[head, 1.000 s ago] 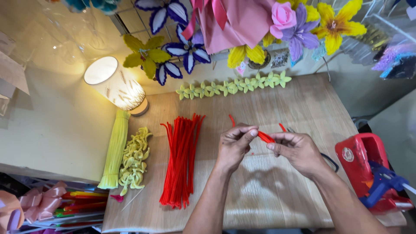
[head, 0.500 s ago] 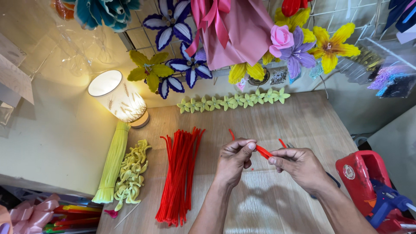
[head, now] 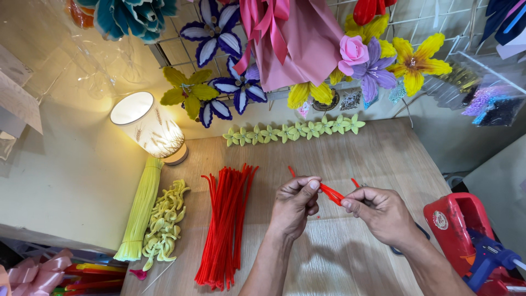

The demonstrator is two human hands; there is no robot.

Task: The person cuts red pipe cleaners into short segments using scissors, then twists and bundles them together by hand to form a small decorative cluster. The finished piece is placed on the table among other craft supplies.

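Now pinching one red pipe cleaner (head: 331, 193) between left hand (head: 295, 205) and right hand (head: 381, 212), both closed, liable to kink if overbent.

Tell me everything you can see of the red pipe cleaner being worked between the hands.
The red pipe cleaner is thin and fuzzy, bent into a narrow fold. The left hand and right hand pinch it between fingertips above the wooden table. Two short ends stick up behind the hands. It is lifted clear of the tabletop.
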